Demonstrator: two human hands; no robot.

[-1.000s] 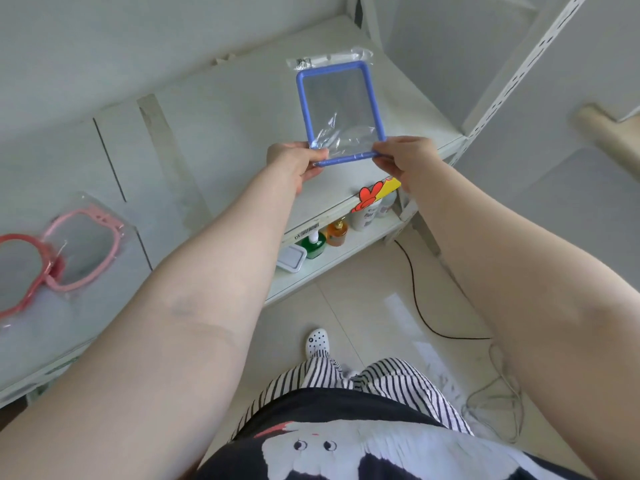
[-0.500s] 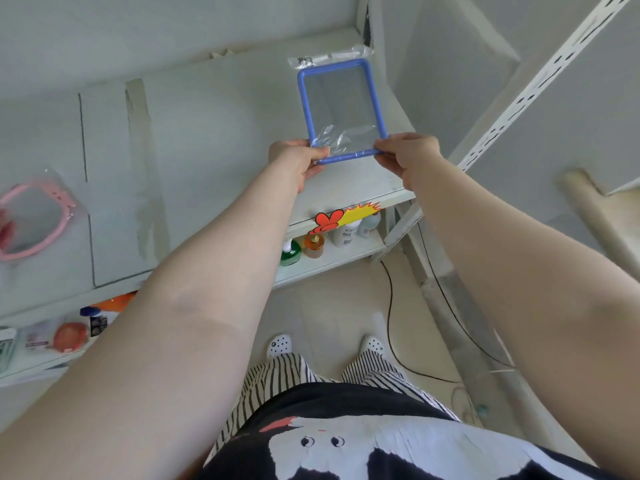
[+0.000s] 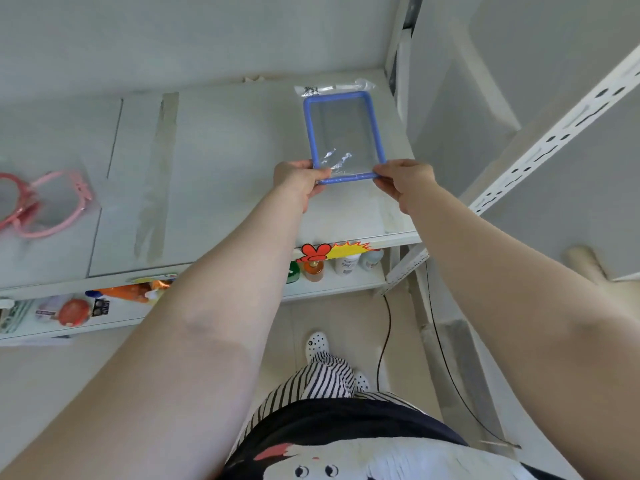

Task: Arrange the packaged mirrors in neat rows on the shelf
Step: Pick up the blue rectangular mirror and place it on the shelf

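Blue mirror (image 3: 344, 133): a rectangular mirror with rounded corners in a smooth blue plastic frame, sealed in a clear crinkled bag whose flap with a small printed label sticks out past its far end; it is near the shelf's right back corner, its long sides running front to back.
Left hand (image 3: 298, 180): fingers curled, pinching the near left corner of the blue frame through the bag.
Right hand (image 3: 405, 180): fingers curled, pinching the near right corner of the same frame.
Shelf (image 3: 225, 150): a flat, matte white board with strips of glossy clear tape running front to back.
Pink mirrors (image 3: 41, 202): two rounded frames, one pale pink and one deeper red-pink, in clear bags by the shelf's left edge, well apart from the blue one.
Lower shelf (image 3: 332, 284): white, carrying small bottles and packets.
Upright (image 3: 554, 133): white perforated metal, to the right of the shelf.
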